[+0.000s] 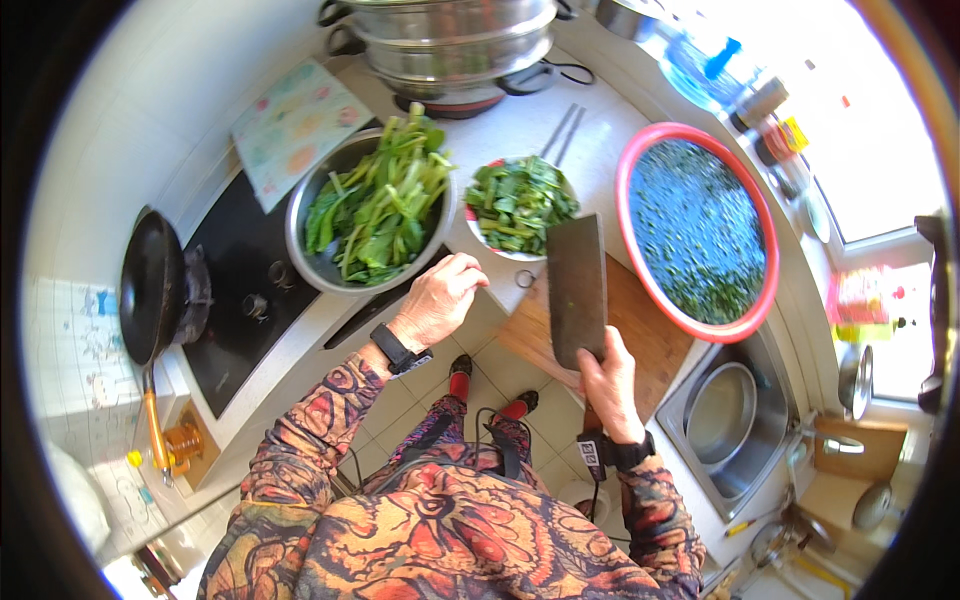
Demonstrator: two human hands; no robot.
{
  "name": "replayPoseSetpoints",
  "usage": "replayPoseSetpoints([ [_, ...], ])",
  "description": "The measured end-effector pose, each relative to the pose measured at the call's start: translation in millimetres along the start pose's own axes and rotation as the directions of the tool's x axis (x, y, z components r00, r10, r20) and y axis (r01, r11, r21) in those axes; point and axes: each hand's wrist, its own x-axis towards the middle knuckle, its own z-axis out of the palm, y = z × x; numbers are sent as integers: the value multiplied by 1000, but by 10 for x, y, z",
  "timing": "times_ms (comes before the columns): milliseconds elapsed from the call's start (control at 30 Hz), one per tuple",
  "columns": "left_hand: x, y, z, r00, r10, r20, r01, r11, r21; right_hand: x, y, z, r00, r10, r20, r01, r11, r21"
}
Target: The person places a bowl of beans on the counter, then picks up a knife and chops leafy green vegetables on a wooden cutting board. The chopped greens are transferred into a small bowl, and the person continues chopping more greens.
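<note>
My right hand [611, 382] grips a Chinese cleaver [576, 289] near the base of its blade. The broad dark blade is held over the left part of a wooden cutting board [649, 330] and points away from me. My left hand [446, 292] hovers by the front rim of a steel basin [294, 251], its fingers loosely curled together with nothing visible in them. Long-stemmed leafy greens [390, 202] fill that basin. Just beyond the cleaver's tip, cut greens [517, 202] are heaped in a bowl [480, 229].
A red-rimmed basin [624, 202] of finely chopped greens stands right of the board, partly overhanging the sink [780, 420]. Chopsticks [562, 135] lie behind the bowl. A stacked steamer [457, 45] is at the back. A wok [154, 285] sits on the black cooktop [232, 300].
</note>
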Motion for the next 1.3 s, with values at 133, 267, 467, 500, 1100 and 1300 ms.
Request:
replayPoseSetpoints([
  [133,-108,-148,-406,994,-41,-105,45,998,31,-68,-126,-84,997,56,61,-64,988,140],
  [267,-135,-571,-887,961,-151,-231,191,969,160,-230,-194,-181,998,56,7,-57,990,130],
  [467,116,-1128,-1068,883,-468,-22,455,845,280,-529,-216,-270,994,95,-54,-88,990,114],
  [500,196,-1126,-955,884,-467,-7,447,840,308,-564,-221,-267,996,71,-56,-64,991,115],
  [1100,625,-1450,-754,852,-520,55,472,810,349,-898,-74,-193,986,64,-152,-42,989,144],
  [1300,501,-1475,-1088,884,-464,51,464,886,9,-860,-47,-176,986,93,-136,-70,984,163],
])
